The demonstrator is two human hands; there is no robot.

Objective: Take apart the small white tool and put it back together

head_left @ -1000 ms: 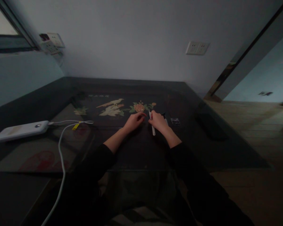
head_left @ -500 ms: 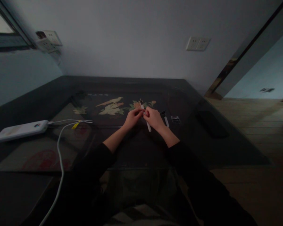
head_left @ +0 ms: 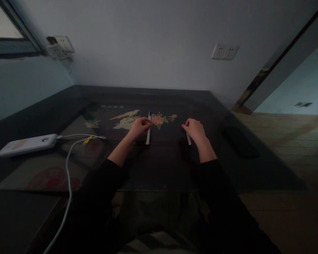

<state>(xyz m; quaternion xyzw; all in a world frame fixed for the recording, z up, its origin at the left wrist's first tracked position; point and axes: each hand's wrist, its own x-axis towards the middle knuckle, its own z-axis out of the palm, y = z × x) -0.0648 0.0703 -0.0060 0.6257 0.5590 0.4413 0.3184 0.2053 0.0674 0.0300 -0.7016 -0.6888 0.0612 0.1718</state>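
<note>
My left hand (head_left: 138, 127) is closed in a pinch on a thin white stick (head_left: 148, 130) that stands almost upright over the dark glass table (head_left: 161, 165). A hand's width to the right, my right hand (head_left: 194, 129) rests with curled fingers over a second short white piece (head_left: 188, 139) lying on the glass; whether it grips that piece I cannot tell. Between the hands, under the glass, shows a painted bird and flower picture (head_left: 137, 119). Both forearms wear black sleeves.
A white power bank (head_left: 26, 144) lies at the left with a white cable (head_left: 69, 176) running toward me. A dark flat object (head_left: 237, 141) sits at the table's right edge. Wall sockets (head_left: 224, 51) are behind; wooden floor is on the right.
The hands, together on the white stick before, have parted. My left hand carried the stick to the left; my right hand moved right onto the other white piece.
</note>
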